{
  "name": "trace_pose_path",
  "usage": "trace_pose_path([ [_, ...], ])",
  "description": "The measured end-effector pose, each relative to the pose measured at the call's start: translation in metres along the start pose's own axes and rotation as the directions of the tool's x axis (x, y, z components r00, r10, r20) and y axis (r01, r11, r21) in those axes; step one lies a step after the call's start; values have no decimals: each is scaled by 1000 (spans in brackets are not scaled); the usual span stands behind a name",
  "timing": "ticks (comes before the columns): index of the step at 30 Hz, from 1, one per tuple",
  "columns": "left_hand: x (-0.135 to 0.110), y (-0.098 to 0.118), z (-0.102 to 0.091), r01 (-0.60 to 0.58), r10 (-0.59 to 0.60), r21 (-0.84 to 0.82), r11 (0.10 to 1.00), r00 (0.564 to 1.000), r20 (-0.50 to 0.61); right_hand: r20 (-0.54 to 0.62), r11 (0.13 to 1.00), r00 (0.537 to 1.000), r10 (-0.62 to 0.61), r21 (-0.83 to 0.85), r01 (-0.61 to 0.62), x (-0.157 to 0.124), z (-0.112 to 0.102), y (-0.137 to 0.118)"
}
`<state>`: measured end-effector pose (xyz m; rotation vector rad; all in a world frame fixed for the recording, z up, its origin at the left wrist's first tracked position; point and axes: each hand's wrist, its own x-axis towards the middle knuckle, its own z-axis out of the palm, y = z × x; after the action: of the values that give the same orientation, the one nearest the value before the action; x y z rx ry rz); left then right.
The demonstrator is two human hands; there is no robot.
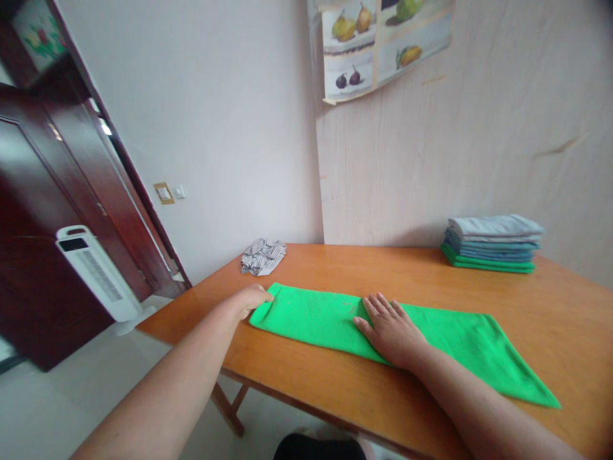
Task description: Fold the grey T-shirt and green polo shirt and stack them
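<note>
A bright green cloth lies folded into a long strip across the wooden table, its right end slanting to a point. My left hand pinches the cloth at its left end, with the fingertips partly hidden. Flat on the middle of the strip rests my right hand, fingers stretched out and palm down on the fabric.
The orange-brown table stands against the wall. At its back right is a stack of folded cloths in green, blue and grey. A crumpled striped cloth lies at the back left. A white tower fan stands on the floor.
</note>
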<state>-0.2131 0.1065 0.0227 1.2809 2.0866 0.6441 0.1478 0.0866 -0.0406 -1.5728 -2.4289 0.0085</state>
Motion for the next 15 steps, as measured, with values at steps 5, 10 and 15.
trace_pose_path([
  [5, 1, -3, -6, 27, -17, -152, 988, 998, 63, 12, 1000, 1000, 8, -11, -7, -1, -5, -3],
  [10, -3, 0, -8, 82, -17, -331, 940, 981, 195, 13, 1000, 1000, 0, 2, 0, 0, -5, -2],
  [15, -10, 13, -17, 79, 55, -483, 872, 965, 258, 26, 1000, 1000, 0, 25, -1, 1, -4, -2],
])
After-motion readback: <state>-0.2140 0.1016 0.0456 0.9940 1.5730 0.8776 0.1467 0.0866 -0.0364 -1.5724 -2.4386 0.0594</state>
